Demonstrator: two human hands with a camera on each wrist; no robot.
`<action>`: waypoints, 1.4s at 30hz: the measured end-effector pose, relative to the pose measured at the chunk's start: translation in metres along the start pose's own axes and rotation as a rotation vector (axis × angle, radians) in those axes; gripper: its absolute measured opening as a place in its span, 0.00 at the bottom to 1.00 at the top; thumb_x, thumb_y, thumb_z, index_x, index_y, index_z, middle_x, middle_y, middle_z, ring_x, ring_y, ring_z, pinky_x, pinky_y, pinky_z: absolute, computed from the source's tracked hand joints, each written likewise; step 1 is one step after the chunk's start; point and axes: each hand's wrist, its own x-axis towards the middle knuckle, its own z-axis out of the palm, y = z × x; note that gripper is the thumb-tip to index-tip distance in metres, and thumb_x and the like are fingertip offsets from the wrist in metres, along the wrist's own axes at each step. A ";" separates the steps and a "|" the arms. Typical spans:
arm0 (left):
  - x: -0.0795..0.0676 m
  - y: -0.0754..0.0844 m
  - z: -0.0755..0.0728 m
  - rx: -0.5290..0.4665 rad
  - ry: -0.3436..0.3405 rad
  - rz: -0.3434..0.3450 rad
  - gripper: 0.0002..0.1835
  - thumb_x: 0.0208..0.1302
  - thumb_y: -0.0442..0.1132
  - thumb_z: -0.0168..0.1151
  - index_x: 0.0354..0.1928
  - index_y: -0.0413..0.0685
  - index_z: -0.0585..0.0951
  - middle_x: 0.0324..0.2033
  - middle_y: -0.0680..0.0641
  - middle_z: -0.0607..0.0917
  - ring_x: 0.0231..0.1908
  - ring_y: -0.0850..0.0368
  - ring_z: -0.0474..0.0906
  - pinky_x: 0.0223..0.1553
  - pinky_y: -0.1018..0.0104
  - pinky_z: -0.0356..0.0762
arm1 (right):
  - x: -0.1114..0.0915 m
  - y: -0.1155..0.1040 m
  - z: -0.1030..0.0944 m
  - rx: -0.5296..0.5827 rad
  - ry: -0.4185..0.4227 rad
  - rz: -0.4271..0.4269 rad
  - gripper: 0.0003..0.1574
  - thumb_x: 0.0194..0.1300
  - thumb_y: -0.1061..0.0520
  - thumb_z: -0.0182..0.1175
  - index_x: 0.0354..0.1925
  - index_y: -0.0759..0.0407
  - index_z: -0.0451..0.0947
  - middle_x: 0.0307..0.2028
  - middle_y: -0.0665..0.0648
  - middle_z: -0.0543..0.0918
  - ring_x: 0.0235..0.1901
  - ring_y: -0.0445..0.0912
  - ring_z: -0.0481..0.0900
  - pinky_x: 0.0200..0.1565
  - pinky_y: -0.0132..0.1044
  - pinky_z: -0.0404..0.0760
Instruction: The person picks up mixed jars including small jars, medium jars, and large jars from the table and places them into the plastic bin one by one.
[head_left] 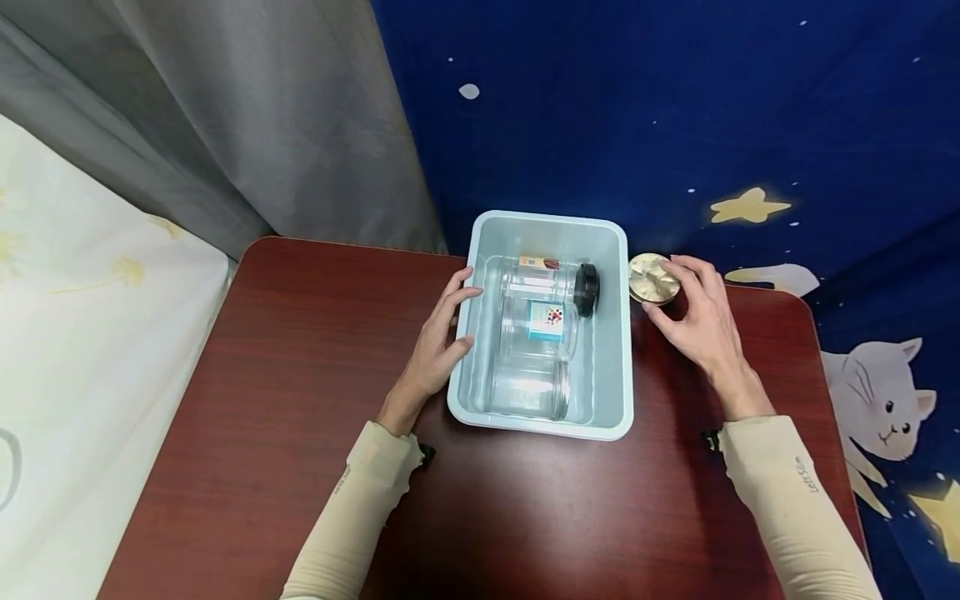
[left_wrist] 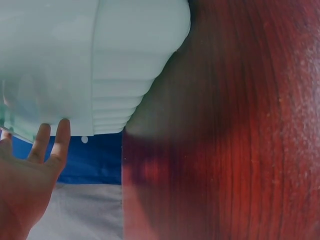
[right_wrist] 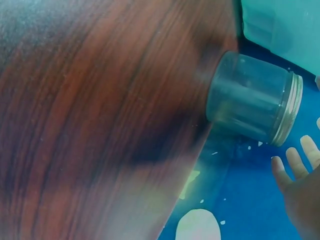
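Observation:
My left hand (head_left: 437,337) is at the left rim of a pale blue plastic tub (head_left: 540,428), fingers spread and fingertips at the edge. Inside the tub lie three clear jars on their sides: a jar with a black lid (head_left: 587,290), a jar with a blue label (head_left: 546,321) and a plain jar (head_left: 528,390). To the tub's right, a clear jar (right_wrist: 247,95) stands upright on the table, topped by a gold lid (head_left: 651,279). Over that lid my right hand (head_left: 705,321) is spread, thumb and fingers apart. A small gap shows between fingertips and lid in the right wrist view.
The dark red wooden table (head_left: 322,375) has its back edge just beyond the tub and the standing jar. Behind it hang a grey curtain (head_left: 300,125) and a blue curtain (head_left: 585,108) with stars and a cat.

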 end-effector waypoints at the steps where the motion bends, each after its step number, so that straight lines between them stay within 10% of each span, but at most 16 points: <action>1: 0.000 0.000 0.000 -0.001 0.001 -0.001 0.26 0.65 0.27 0.51 0.66 0.27 0.66 0.74 0.31 0.54 0.67 0.43 0.62 0.52 0.46 0.72 | -0.001 0.001 0.001 0.002 0.005 0.003 0.42 0.50 0.56 0.75 0.64 0.57 0.75 0.64 0.60 0.70 0.63 0.58 0.66 0.64 0.47 0.61; 18: 0.001 -0.001 0.001 0.002 -0.003 0.018 0.34 0.75 0.52 0.50 0.65 0.26 0.66 0.73 0.29 0.54 0.65 0.40 0.65 0.51 0.46 0.73 | -0.005 0.008 0.013 0.024 0.032 0.063 0.43 0.50 0.53 0.76 0.64 0.57 0.74 0.65 0.61 0.68 0.65 0.58 0.64 0.65 0.48 0.61; 42: -0.002 -0.003 0.001 -0.004 0.012 0.024 0.37 0.74 0.57 0.49 0.64 0.26 0.66 0.73 0.29 0.54 0.64 0.41 0.66 0.51 0.49 0.73 | -0.009 0.010 0.019 0.043 -0.034 0.157 0.37 0.55 0.54 0.73 0.63 0.56 0.75 0.68 0.63 0.63 0.64 0.60 0.65 0.64 0.53 0.63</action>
